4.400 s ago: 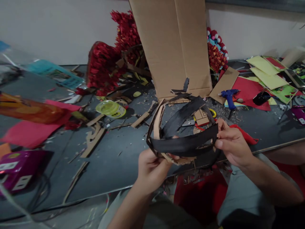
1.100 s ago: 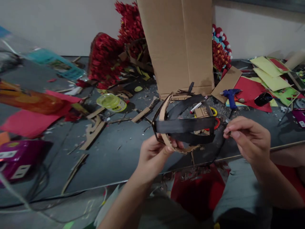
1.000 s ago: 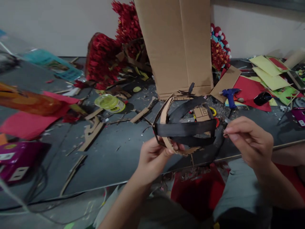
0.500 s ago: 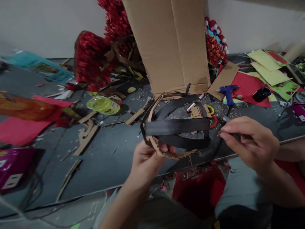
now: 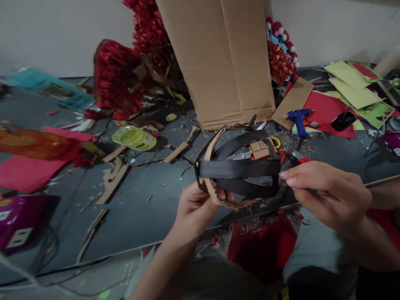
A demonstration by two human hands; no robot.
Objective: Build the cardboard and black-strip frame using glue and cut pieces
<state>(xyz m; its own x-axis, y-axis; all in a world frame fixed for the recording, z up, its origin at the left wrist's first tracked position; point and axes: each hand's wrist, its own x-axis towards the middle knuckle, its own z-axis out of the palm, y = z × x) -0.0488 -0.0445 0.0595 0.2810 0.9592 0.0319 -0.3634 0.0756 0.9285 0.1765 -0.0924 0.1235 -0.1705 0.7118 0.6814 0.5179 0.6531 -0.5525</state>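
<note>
My left hand [image 5: 196,204] is closed around the near rim of a round cage-like frame [image 5: 239,169], made of brown cardboard hoops joined by curved black strips. The frame is held on its side above the table, and some of my left fingers show behind the rim. At its right end, my right hand [image 5: 331,191] has thumb and forefinger pinched against the tip of the middle black strip. Whether something small sits in that pinch I cannot make out. Through the gaps show scissors with red and yellow handles [image 5: 276,143] and a small cardboard piece [image 5: 260,149].
A tall cardboard panel [image 5: 218,62] stands behind. Rightward lie a blue glue gun [image 5: 299,121], a dark cup [image 5: 343,121] and coloured sheets [image 5: 356,89]. Leftward are a yellow-green jar [image 5: 135,138], cardboard scraps [image 5: 114,183], red ruffled pieces [image 5: 117,79] and a purple box [image 5: 23,221].
The frame in my left hand has shifted slightly right and tilted a little. My right fingertips, formerly apart from the strip's end, now meet it.
</note>
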